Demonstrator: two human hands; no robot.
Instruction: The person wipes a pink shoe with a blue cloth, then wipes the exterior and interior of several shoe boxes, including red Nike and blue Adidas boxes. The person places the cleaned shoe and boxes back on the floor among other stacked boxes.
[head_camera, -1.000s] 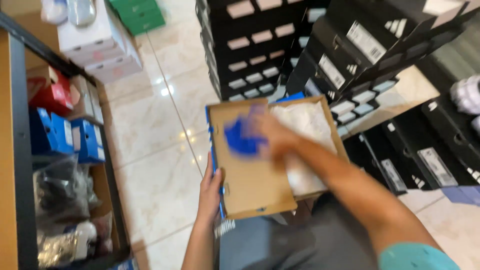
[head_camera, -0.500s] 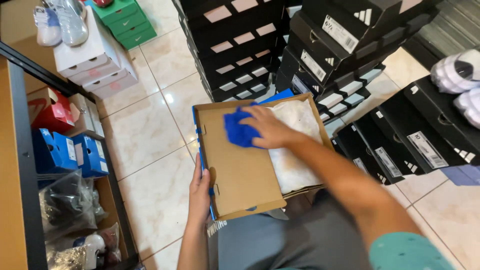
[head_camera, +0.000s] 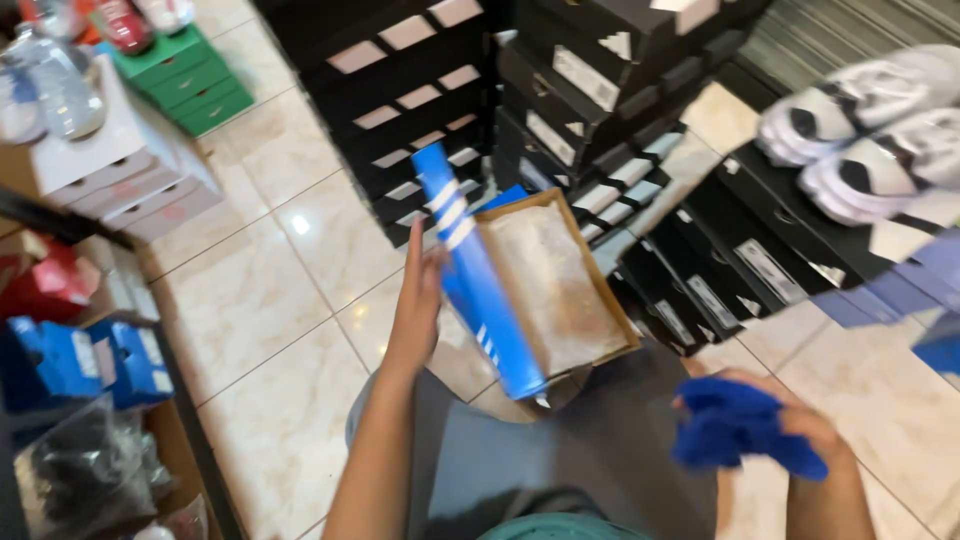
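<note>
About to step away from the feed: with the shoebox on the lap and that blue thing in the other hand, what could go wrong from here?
1. The open shoebox rests on the lap, steadied only by the left hand at its raised blue lid; it may tip onto the tile floor.
2. The loose wrapping paper inside could spill out.
3. The right hand holds the blue cloth low; it might drop.
</note>
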